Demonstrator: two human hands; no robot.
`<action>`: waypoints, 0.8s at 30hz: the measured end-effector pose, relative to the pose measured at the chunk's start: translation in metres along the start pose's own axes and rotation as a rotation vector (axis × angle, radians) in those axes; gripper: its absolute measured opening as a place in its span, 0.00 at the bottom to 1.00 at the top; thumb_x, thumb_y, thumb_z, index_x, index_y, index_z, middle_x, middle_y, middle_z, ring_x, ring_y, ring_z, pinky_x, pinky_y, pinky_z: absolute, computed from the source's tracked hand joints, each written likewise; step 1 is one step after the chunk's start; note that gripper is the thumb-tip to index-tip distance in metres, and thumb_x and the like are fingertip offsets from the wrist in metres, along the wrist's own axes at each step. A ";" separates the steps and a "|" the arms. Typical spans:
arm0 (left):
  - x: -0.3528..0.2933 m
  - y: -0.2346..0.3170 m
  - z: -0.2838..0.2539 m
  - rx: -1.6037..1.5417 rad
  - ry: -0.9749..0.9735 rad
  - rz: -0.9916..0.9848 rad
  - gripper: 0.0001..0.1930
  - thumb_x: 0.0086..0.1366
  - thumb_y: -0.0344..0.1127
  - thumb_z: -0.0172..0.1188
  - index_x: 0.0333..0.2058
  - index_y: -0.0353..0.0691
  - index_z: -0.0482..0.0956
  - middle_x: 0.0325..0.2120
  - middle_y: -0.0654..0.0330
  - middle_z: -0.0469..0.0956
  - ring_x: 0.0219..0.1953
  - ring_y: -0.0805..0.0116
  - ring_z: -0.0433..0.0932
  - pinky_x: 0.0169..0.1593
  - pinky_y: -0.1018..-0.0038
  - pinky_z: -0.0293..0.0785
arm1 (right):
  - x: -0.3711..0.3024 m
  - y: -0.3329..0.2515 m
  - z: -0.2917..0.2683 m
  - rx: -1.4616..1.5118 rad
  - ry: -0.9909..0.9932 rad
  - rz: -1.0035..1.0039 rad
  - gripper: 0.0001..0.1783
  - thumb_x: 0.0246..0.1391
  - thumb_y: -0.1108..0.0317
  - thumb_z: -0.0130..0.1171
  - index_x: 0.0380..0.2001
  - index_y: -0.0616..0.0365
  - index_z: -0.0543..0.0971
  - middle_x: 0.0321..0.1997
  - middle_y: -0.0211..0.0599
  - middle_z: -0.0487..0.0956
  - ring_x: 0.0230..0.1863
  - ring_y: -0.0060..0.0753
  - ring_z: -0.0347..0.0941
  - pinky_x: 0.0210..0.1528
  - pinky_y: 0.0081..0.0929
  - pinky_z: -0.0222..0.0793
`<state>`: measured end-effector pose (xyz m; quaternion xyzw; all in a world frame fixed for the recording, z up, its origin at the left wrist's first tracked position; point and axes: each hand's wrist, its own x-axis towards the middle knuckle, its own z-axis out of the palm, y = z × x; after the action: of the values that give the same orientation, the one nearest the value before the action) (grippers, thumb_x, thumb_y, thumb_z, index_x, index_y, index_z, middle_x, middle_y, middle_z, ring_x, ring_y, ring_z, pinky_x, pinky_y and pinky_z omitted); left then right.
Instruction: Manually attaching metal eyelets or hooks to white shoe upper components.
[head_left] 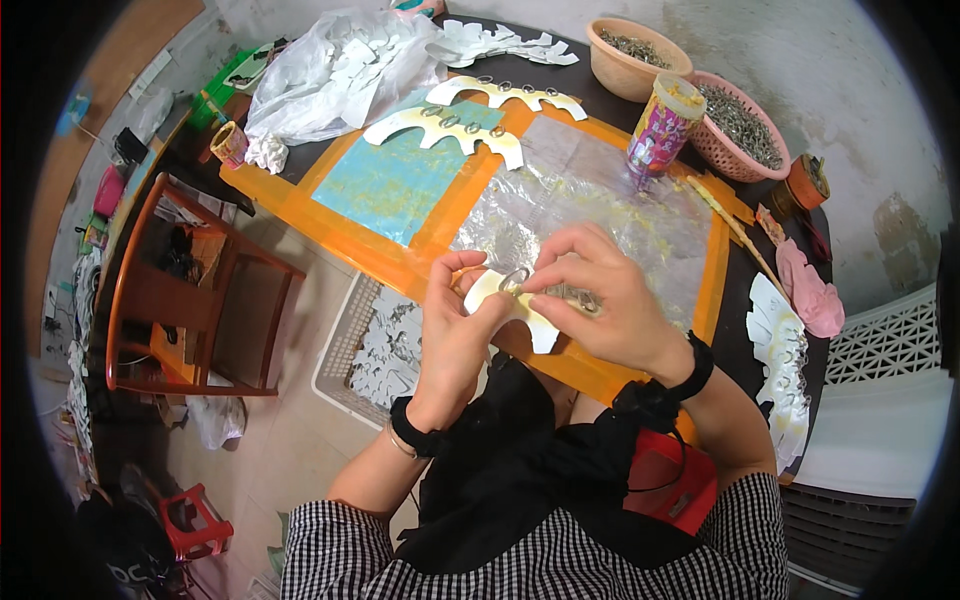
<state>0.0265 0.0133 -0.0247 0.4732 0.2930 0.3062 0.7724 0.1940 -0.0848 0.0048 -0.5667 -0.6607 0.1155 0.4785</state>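
Note:
My left hand (452, 335) grips a white scalloped piece (541, 333) with yellow smears, thumb on top and fingers behind. A metal ring (514, 279) stands at the piece's upper edge. My right hand (605, 292) is closed, with thumb and forefinger pinching at this ring. More small metal rings (578, 297) show under the right palm; how they are held is partly hidden. Beyond my hands, two similar scalloped pieces, a nearer one (400, 130) and a farther one (460, 90), lie on the table with several metal rings set along them.
An orange-taped work surface (400, 262) covers the table. A glue-smeared jar (660, 130), a peach basin (600, 60) and a pink basket (715, 150) of metal parts stand far right. A stick (735, 225) and stacked pieces (770, 330) lie at right. A chair (190, 290) and white crate (335, 350) stand left.

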 end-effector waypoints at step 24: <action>0.027 0.023 -0.025 0.887 -0.458 0.497 0.31 0.56 0.28 0.73 0.58 0.39 0.72 0.51 0.54 0.76 0.53 0.54 0.76 0.57 0.62 0.73 | -0.005 0.015 0.009 -0.284 -0.124 0.090 0.05 0.43 0.72 0.72 0.26 0.56 0.85 0.33 0.33 0.74 0.45 0.40 0.70 0.48 0.35 0.68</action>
<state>0.0208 0.0560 -0.0180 0.8621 0.0981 0.2160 0.4478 0.1963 -0.0801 -0.0130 -0.6494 -0.6727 0.0770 0.3460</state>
